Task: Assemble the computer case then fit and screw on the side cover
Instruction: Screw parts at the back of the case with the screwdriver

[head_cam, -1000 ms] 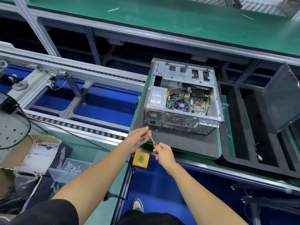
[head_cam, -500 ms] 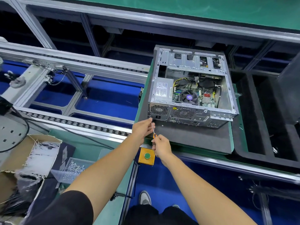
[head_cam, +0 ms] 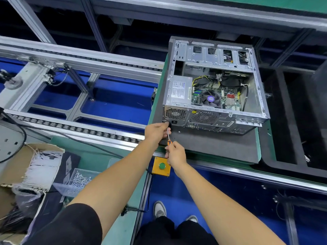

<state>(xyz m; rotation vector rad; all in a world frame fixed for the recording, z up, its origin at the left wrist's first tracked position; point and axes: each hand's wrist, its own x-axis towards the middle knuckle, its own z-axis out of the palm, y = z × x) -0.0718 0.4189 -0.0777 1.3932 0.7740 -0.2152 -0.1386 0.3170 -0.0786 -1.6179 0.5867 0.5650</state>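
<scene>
The case (head_cam: 212, 89) lies on its side on a grey mat (head_cam: 212, 147) on the counter (head_cam: 259, 151), open face up, so I judge I am early in the job. The board, fan and power supply sit inside with cables in place, but nothing closes the top. The side cover is not on, and I cannot tell which dark panel at the right edge, if any, is that cover. What is left, as I see it: finish this screw at the rear, then fit the cover and screw it down.

My left hand (head_cam: 156, 129) reaches to the rear lower-left corner of the case, fingers curled round the shaft of the screwdriver (head_cam: 168, 137) near its tip, steadying it against the rear panel. Whether a screw sits under the tip I cannot tell — my fingers hide it. My right hand (head_cam: 176, 153) is just behind, fingers wrapped round the orange handle, wrist low, forearm running straight back toward me. Both arms are stretched forward, nearly parallel, the hands almost touching.
</scene>
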